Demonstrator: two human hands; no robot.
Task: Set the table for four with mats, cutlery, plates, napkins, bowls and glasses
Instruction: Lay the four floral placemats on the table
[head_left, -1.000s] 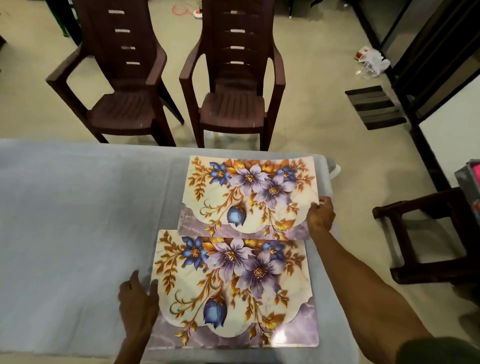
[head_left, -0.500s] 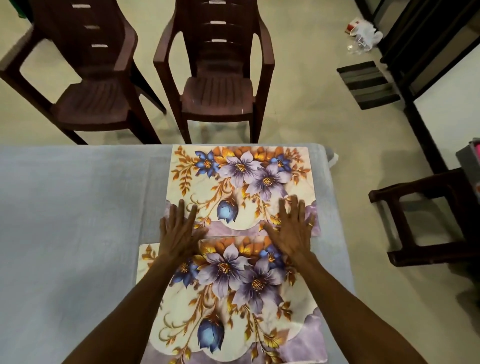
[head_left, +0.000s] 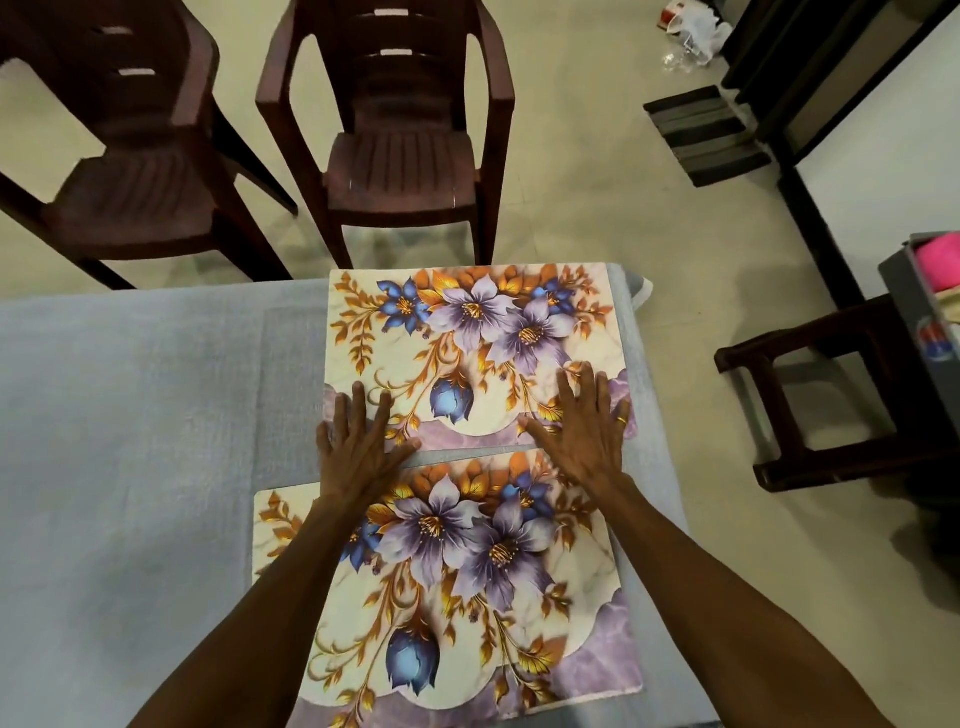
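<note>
Hands, left (head_left: 358, 447) and right (head_left: 584, 431), press flat-fingered on far mat (head_left: 467, 332); near mat (head_left: 467, 571) partly hidden.

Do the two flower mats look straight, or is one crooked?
The far mat sits square under both flat hands. The near mat is a bit off: it juts further left and looks slightly turned. Litter lies on the floor.

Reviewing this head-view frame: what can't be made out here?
- Near mat: its bottom edge is cut off by the frame, and both forearms cover parts.
- Far mat: the left hand and right hand lie flat on its near edge and hide the pattern beneath.
- Grey box, right edge: cropped; its pink contents are unidentifiable.
- Litter on the floor: too small to identify.
- Table: its left end is out of frame.
</note>
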